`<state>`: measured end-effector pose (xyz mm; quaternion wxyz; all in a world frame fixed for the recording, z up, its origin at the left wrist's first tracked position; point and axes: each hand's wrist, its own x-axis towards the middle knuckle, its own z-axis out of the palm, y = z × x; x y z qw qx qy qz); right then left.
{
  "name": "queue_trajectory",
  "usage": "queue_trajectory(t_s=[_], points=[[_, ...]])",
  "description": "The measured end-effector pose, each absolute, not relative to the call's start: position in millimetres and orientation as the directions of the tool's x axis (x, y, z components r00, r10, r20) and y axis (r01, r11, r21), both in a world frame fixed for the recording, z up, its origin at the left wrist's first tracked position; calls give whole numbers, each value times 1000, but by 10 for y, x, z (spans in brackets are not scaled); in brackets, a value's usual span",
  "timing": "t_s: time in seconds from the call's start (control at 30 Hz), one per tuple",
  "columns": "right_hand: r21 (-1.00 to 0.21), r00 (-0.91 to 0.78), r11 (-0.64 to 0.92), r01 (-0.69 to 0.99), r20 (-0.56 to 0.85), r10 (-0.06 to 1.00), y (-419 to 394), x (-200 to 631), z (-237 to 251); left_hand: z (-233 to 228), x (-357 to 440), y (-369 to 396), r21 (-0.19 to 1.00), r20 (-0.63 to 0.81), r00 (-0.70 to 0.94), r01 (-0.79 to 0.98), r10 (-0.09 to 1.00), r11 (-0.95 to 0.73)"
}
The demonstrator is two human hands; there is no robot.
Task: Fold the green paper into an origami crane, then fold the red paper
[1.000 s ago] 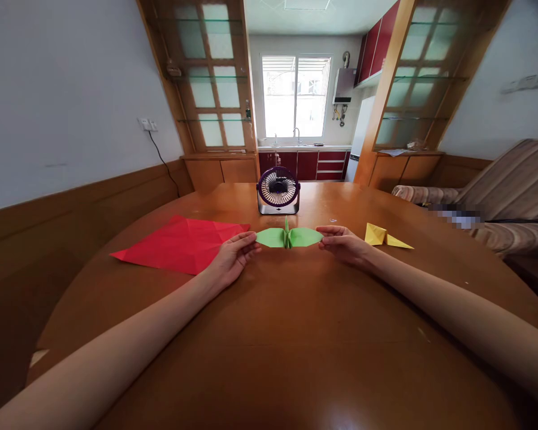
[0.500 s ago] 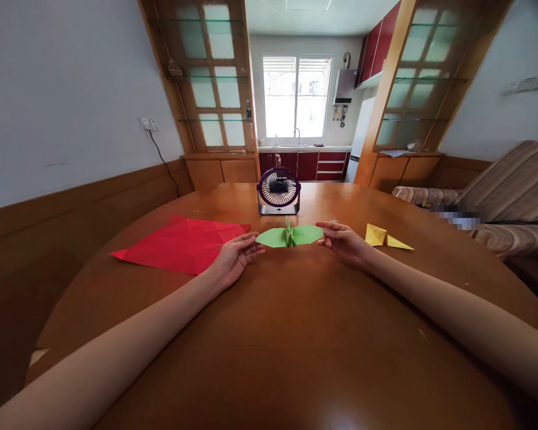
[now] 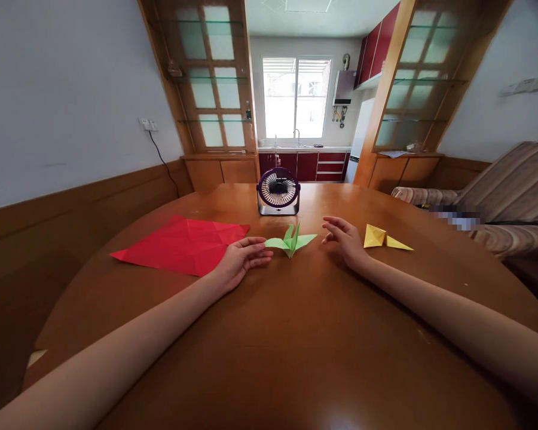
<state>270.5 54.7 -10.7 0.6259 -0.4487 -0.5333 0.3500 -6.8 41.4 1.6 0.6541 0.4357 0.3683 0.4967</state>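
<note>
Nearest the camera, both forearms stretched out over a broad bare sweep of the brown wooden surface (image 3: 296,334), which left plenty of open room in front of the work. Half a second before, each hand had pinched a wing tip of the green paper crane (image 3: 291,242) and held the wings pulled flat; now both had let go, and the wings had sprung up into a shallow V. That release suggested the wing-spreading was over and the crane stood on its own between the hands. The left hand (image 3: 242,260) rested loosely on the surface, fingers slack, its fingertips just beside the left wing tip and apparently not gripping it. The right hand (image 3: 345,237) hovered apart from the right wing, fingers spread and empty. A creased red sheet (image 3: 183,243) lay near the left hand, a folded yellow piece (image 3: 383,237) just beyond the right. Further off, a small purple fan (image 3: 278,191) stood behind the crane, near the far edge.
</note>
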Motion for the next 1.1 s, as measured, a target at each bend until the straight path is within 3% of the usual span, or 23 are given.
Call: queue_trajectory(t_s=[0.1, 0.27, 0.53, 0.8, 1.1], points=[[-872, 121, 457, 174, 480, 869, 471, 2599, -78, 0, -64, 417, 940, -21, 232, -326, 972, 98], [-806, -33, 431, 405, 458, 888, 325, 2376, -25, -16, -54, 418, 942, 10, 228, -330, 974, 67], [-462, -262, 529, 712, 523, 811, 234, 2161, 30, -24, -49, 399, 943, 40, 251, -329, 967, 46], [-414, -212, 432, 801, 478, 853, 244, 2247, 190, -38, -65, 409, 940, 69, 281, -340, 957, 32], [-167, -203, 291, 942, 405, 891, 275, 2485, 525, -28, -61, 393, 952, 67, 313, -304, 947, 33]])
